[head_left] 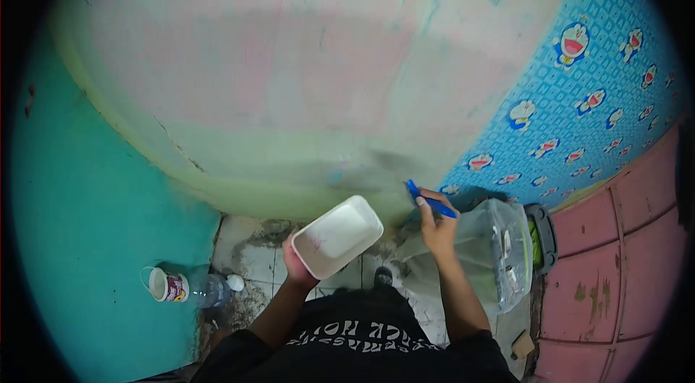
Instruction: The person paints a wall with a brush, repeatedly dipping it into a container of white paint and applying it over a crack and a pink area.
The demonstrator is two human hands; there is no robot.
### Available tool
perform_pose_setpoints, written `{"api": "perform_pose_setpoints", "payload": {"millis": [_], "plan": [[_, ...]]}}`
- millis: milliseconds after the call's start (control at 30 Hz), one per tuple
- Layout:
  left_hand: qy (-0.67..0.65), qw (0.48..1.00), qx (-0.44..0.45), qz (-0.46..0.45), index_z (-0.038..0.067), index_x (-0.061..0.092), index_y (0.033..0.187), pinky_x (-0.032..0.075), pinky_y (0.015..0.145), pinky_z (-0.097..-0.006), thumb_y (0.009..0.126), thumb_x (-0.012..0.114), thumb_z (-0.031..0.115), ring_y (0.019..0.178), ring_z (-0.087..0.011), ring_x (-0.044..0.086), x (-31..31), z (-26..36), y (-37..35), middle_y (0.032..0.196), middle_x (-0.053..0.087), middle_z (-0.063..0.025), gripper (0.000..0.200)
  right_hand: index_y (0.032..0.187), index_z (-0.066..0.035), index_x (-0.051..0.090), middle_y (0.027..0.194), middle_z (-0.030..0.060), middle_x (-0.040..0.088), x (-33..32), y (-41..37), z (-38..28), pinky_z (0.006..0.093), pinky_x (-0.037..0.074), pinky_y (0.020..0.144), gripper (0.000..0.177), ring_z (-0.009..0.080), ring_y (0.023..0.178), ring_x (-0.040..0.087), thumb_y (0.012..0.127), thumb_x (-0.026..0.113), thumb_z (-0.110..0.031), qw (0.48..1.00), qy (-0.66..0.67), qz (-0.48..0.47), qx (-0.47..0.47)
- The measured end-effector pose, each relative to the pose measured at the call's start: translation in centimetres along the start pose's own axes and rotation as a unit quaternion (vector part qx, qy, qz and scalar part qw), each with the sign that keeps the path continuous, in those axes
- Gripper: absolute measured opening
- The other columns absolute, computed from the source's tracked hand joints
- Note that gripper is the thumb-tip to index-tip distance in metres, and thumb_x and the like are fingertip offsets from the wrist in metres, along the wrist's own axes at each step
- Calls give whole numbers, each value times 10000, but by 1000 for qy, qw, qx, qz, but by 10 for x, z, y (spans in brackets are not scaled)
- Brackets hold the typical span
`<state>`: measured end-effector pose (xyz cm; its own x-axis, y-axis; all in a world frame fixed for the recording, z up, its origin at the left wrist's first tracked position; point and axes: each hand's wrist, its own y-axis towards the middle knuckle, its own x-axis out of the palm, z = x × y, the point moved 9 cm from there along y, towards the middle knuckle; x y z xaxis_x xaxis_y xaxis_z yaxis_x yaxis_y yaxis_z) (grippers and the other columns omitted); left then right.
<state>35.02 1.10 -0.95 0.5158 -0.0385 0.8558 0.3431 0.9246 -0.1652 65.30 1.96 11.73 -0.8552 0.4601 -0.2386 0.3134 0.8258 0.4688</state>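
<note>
Closed on one short end, my left hand (297, 265) holds a white rectangular plastic tub (337, 236) tilted above the grimy tiled floor (250, 253), open side facing the camera. My right hand (436, 227) pinches a slim blue plastic tool (431, 203) close to the pale cracked wall (289, 79). I note a clear plastic bag (499, 253) just beside that wrist, and a clear plastic bottle (190, 287) lying well apart on the left.

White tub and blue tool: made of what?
The tub looks like plastic or foam: matte white, thin walls, rounded corners. The tool is probably plastic: uniform bright blue, slim; its tip is too small to tell.
</note>
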Motion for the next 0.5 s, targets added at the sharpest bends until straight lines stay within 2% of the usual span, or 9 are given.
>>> {"api": "perform_pose_setpoints", "payload": {"millis": [67, 100, 200, 233, 367, 500], "plan": [[5, 1000, -12, -13, 21, 437, 1518, 404, 1141, -528, 1001, 266, 566, 1364, -370, 519, -7, 3, 0, 1497, 524, -182, 771, 1095, 21, 659, 1128, 139, 720, -7, -21, -16, 317, 545, 845, 124, 150, 968, 671, 986, 653, -39, 995, 59, 83, -15], [13, 1000, -9, -15, 23, 423, 1528, 378, 1164, -512, 1009, 264, 560, 1386, -362, 499, -11, 5, 2, 1520, 505, -183, 763, 1119, 23, 632, 1138, 171, 712, -12, -28, -32, 313, 562, 807, 137, 181, 925, 687, 996, 640, -39, 991, 70, 117, 2], [13, 1000, -17, -22, 25, 396, 1544, 355, 1181, -504, 1008, 271, 562, 1413, -358, 471, -11, 10, 4, 1544, 478, -182, 769, 1133, 38, 616, 1094, 156, 720, -18, -44, -51, 282, 550, 804, 157, 153, 852, 684, 992, 642, -26, 964, 176, 181, 86], [12, 1000, -19, -20, 28, 389, 1548, 351, 1184, -504, 1007, 272, 562, 1419, -357, 463, -11, 12, 5, 1551, 468, -181, 769, 1117, 29, 590, 1084, 168, 718, -15, -46, -56, 262, 555, 754, 142, 139, 825, 679, 991, 638, -16, 962, 182, 181, 94], [-16, 999, -32, 2, 43, 367, 1560, 339, 1190, -505, 1002, 277, 563, 1434, -354, 444, 6, 18, 5, 1578, 433, -175, 768, 1113, 10, 553, 1062, 182, 712, 7, -47, -72, 256, 568, 703, 164, 141, 820, 684, 979, 647, 7, 962, 209, 121, 127], [-68, 997, -44, -12, 77, 362, 1567, 353, 1178, -518, 994, 269, 558, 1421, -361, 457, 10, 11, 6, 1572, 437, -173, 754, 1124, 4, 545, 1057, 154, 697, 35, -52, -76, 263, 580, 713, 203, 145, 851, 685, 962, 665, 33, 965, 223, 79, 114]]}}
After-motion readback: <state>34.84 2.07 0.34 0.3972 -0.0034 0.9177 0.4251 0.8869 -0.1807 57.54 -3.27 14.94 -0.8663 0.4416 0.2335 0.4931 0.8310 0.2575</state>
